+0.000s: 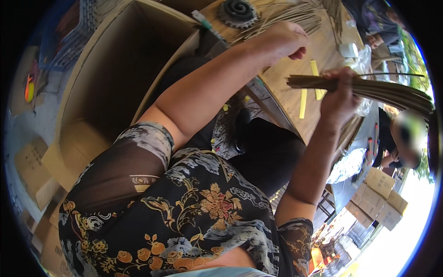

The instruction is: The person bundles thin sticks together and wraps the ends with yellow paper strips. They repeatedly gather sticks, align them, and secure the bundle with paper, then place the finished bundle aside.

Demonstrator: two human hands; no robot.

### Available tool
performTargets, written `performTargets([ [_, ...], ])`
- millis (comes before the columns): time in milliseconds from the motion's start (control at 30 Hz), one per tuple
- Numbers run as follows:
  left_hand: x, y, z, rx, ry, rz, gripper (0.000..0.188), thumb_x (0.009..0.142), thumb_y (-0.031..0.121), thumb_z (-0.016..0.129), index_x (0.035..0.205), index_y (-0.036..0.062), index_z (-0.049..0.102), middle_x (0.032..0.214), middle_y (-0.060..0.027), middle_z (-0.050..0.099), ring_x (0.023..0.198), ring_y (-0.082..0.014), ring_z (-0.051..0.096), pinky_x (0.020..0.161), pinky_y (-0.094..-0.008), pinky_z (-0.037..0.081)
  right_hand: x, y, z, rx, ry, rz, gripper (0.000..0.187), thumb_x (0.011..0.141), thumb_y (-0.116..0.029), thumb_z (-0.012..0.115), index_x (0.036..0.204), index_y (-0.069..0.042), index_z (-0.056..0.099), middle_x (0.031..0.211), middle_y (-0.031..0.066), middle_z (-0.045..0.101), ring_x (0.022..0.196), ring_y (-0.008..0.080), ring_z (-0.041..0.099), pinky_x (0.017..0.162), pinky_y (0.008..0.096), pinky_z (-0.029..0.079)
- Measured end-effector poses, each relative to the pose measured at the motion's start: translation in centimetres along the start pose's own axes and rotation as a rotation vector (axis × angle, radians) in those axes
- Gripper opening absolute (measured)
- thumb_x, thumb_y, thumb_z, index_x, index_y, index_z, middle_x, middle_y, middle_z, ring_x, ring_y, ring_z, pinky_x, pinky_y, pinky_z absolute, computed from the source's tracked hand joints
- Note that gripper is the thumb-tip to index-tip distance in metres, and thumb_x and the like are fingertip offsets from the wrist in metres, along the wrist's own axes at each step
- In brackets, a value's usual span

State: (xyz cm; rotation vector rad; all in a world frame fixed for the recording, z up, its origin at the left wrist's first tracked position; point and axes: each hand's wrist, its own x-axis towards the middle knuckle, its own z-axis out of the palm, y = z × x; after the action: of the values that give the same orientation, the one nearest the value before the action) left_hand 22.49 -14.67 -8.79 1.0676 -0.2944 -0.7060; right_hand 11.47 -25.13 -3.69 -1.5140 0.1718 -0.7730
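Observation:
My right hand point(340, 97) is wrapped round a thick bundle of long, thin brown strips point(392, 93), held above the wooden table. One strip point(392, 74) stands apart from the rest, along the bundle's upper side. My left hand point(291, 40) is up over the table, its fingers curled in. Whether anything sits inside that hand is hidden. Beneath and between the hands lie narrow yellow paper strips point(302, 104) on the wooden table point(284, 90). More loose brown strips point(297, 17) are spread on the table beyond my left hand.
A large open cardboard box point(115, 69) stands to my left. A dark coiled spiral object point(237, 13) and a white roll point(348, 50) are on the table. Other people point(376, 27) sit at the far and right sides. Cardboard cartons point(377, 198) are stacked at the right.

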Motion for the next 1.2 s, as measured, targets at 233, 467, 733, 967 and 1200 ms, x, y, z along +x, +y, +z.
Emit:
performTargets([
  [233,-0.6,0.4,0.2,-0.180,-0.267,0.044,0.042,0.086,0.042,0.050,0.094,0.0017,0.057,0.081,-0.0106,0.061,0.075,-0.0158,0.058,0.069,-0.0289,0.047,-1.9,-2.2,0.6,0.314,-0.349,0.608,0.010,0.084,-0.012,0.055,0.083,-0.004,0.049,0.060,0.0045,0.044,0.051,0.0152,0.045,0.047,0.0282,0.040],
  [467,-2.2,0.7,1.8,-0.664,-0.492,-0.272,0.040,0.084,0.038,0.055,0.096,0.0004,0.052,0.079,-0.0147,0.059,0.070,-0.0255,0.060,0.068,-0.0355,0.050,-4.9,-0.6,1.1,0.656,-0.486,1.044,0.021,0.087,-0.019,0.052,0.072,-0.010,0.041,0.056,-0.0036,0.036,0.045,0.0066,0.035,0.039,0.0203,0.031],
  [733,-1.8,0.9,0.4,-0.379,-0.029,-0.017,0.015,0.079,0.017,0.064,0.076,0.0060,0.054,0.063,-0.0021,0.055,0.053,-0.0093,0.049,0.048,-0.0221,0.042,-7.3,0.2,2.8,-0.076,-0.349,0.830,0.017,0.076,-0.009,0.064,0.079,-0.002,0.049,0.059,0.0037,0.052,0.049,0.0103,0.050,0.043,0.0238,0.042],
  [967,-2.4,1.4,1.4,-0.524,-0.373,-0.105,0.019,0.080,0.022,0.063,0.087,0.0059,0.055,0.071,-0.0049,0.057,0.062,-0.0142,0.055,0.057,-0.0261,0.047,-8.9,-0.4,1.5,0.315,-0.316,0.909,0.016,0.083,-0.014,0.058,0.080,-0.004,0.045,0.058,0.0005,0.046,0.043,0.0092,0.044,0.039,0.0226,0.038],
  [1200,-3.4,-0.1,3.0,-0.241,-0.157,0.071,0.013,0.080,0.016,0.063,0.079,0.0070,0.054,0.061,-0.0018,0.053,0.048,-0.0112,0.051,0.045,-0.0240,0.043,-9.7,0.2,1.7,-0.268,-0.279,0.722,0.017,0.085,-0.018,0.056,0.078,-0.005,0.047,0.054,-0.0014,0.045,0.041,0.0067,0.042,0.038,0.0212,0.034],
])
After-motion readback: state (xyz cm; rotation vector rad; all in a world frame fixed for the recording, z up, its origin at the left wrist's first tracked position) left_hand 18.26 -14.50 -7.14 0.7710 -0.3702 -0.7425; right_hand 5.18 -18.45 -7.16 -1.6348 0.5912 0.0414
